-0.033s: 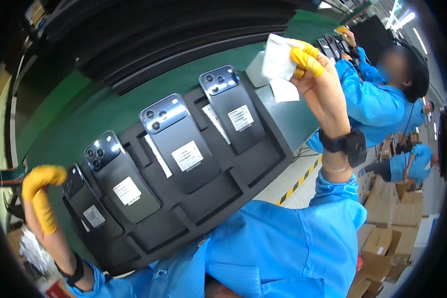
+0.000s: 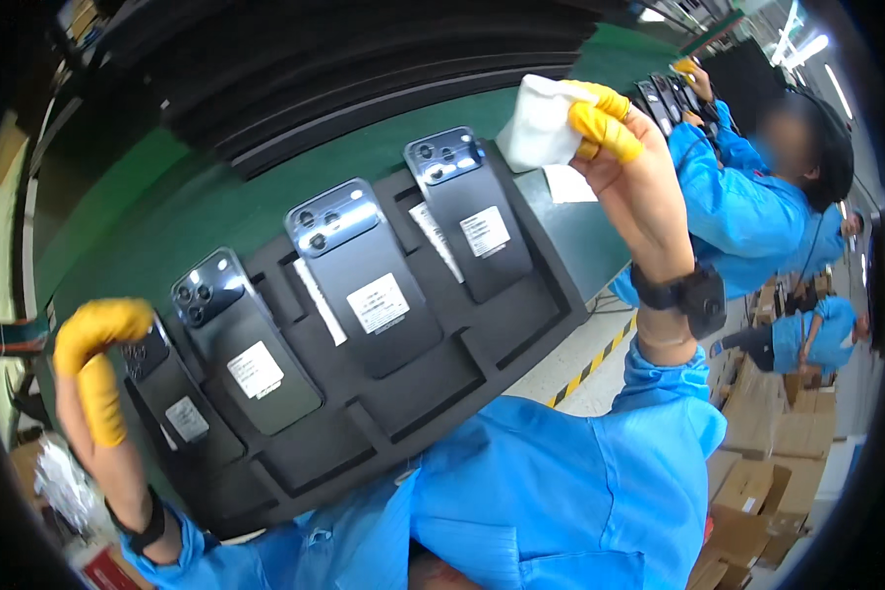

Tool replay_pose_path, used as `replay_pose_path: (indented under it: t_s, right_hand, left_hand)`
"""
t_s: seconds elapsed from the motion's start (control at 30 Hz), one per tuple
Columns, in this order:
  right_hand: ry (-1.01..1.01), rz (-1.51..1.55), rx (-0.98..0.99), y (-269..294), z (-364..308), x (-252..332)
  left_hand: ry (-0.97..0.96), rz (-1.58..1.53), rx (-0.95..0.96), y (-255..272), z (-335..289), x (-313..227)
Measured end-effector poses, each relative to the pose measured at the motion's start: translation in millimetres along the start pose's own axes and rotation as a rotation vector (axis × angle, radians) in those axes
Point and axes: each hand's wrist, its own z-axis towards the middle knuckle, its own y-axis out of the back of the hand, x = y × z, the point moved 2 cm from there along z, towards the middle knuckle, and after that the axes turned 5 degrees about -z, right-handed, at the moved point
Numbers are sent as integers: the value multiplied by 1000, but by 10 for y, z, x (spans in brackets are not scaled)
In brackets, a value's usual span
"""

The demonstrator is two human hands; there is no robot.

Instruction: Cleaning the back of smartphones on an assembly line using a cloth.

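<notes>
Yellow finger cots cover several fingers of each of my hands. My right hand (image 2: 615, 143), raised at the tray's far right, pinches a crumpled white cloth (image 2: 544, 123). At the far left, my left hand (image 2: 98, 369) curves with thumb and fingers apart beside the leftmost phone (image 2: 182, 398); contact with it is unclear. Four dark phones lie back up, labelled in white, in a black foam tray (image 2: 418, 398): another phone (image 2: 246, 339) beside the leftmost, a larger-looking middle phone (image 2: 364, 280) and the right phone (image 2: 469, 216).
Black foam sheets (image 2: 364, 79) are stacked along the back of the green worktop (image 2: 265, 202). A white paper (image 2: 568, 185) lies under my right hand. A co-worker in blue (image 2: 737, 197) handles phones at far right. Cardboard boxes (image 2: 747, 482) stand on the floor at lower right.
My left hand has shifted slightly up and to the right, toward the leftmost phone's camera end. The cloth in my right hand is slightly lower and bunched differently.
</notes>
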Motion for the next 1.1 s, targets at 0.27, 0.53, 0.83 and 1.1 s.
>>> replay_pose_path:
  t_s: [0.27, 0.53, 0.83, 1.1]
  right_hand:
    - [105, -212, 371, -1238, -63, -86]
    - [-16, -62, 337, -1362, -79, -385]
    - [-61, 77, 300, -1293, -47, -532]
    - [-267, 168, 390, -1324, -44, -553]
  left_hand:
    - [-205, -99, 254, -803, 192, -315]
    - [-4, -429, 127, -778, 235, -46]
    - [227, -322, 427, -870, 224, 54]
    - [130, -285, 329, -905, 214, 28]
